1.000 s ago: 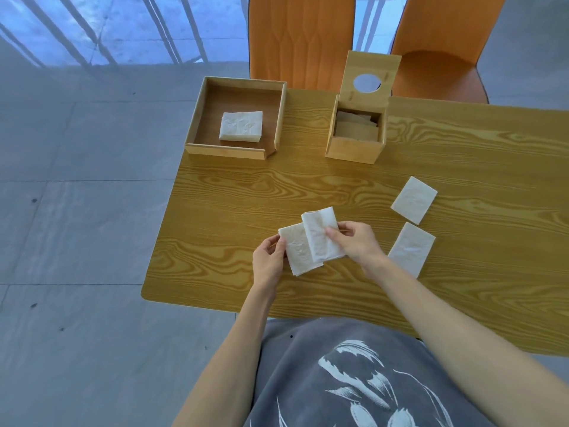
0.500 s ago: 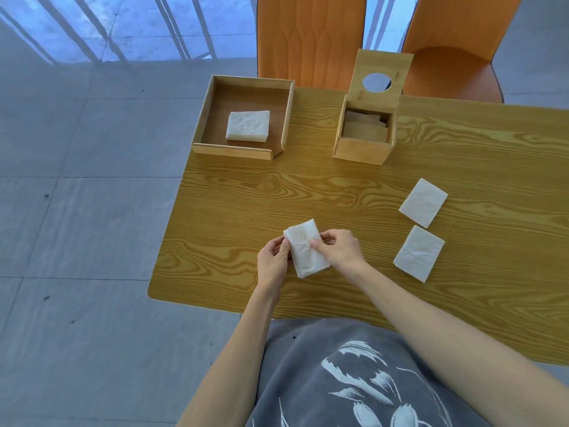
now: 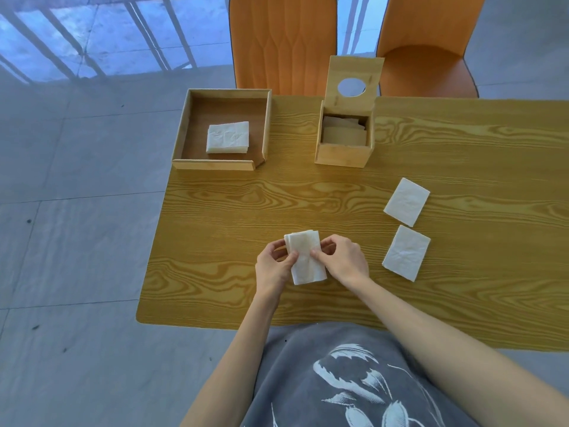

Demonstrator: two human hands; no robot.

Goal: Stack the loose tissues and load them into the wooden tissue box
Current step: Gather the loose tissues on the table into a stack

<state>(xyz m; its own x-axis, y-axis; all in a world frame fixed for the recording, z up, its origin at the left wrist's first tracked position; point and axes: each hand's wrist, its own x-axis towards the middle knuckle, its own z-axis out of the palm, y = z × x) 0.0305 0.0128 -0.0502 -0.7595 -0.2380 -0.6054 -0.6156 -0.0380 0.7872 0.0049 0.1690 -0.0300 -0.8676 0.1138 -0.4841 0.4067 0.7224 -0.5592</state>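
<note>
- Left hand (image 3: 273, 266) and right hand (image 3: 341, 260): each grip pinched closed on the stacked tissues (image 3: 306, 257), held at the surface (image 3: 231, 211) near its front edge.
- Wooden tissue box (image 3: 342, 152): lid raised, at the far side.
- Two loose tissues (image 3: 406, 201) lie right of the hands.

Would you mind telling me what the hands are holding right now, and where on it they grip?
Both hands hold the small tissue stack: the left hand pinches its left edge, the right hand its right edge.
</note>
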